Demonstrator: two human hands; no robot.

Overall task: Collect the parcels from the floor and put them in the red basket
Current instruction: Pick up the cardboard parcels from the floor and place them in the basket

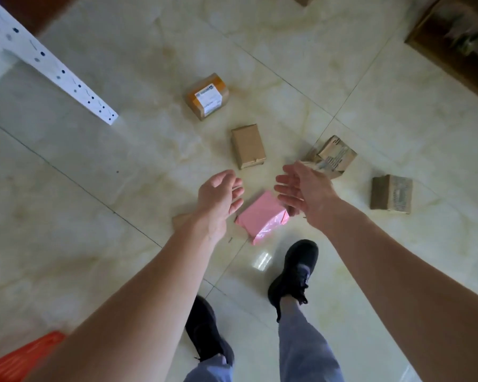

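Several parcels lie on the pale tiled floor. A pink plastic parcel [262,216] rests just ahead of my feet, between my hands. My left hand [221,197] hovers open at its left and my right hand [304,191] hovers open at its right; neither touches it. Beyond them stands a plain brown box [248,146]. Farther back lies a brown box with orange tape and a white label [207,96]. A crumpled printed box [333,155] sits partly behind my right hand, and another brown box [391,193] lies farther right. A corner of the red basket [22,357] shows at the bottom left.
A flat brown piece [180,218] peeks out under my left wrist. A white perforated shelf upright [53,67] slants across the upper left. Dark wooden furniture [453,42] fills the upper right. My black shoes [293,274] stand just behind the pink parcel.
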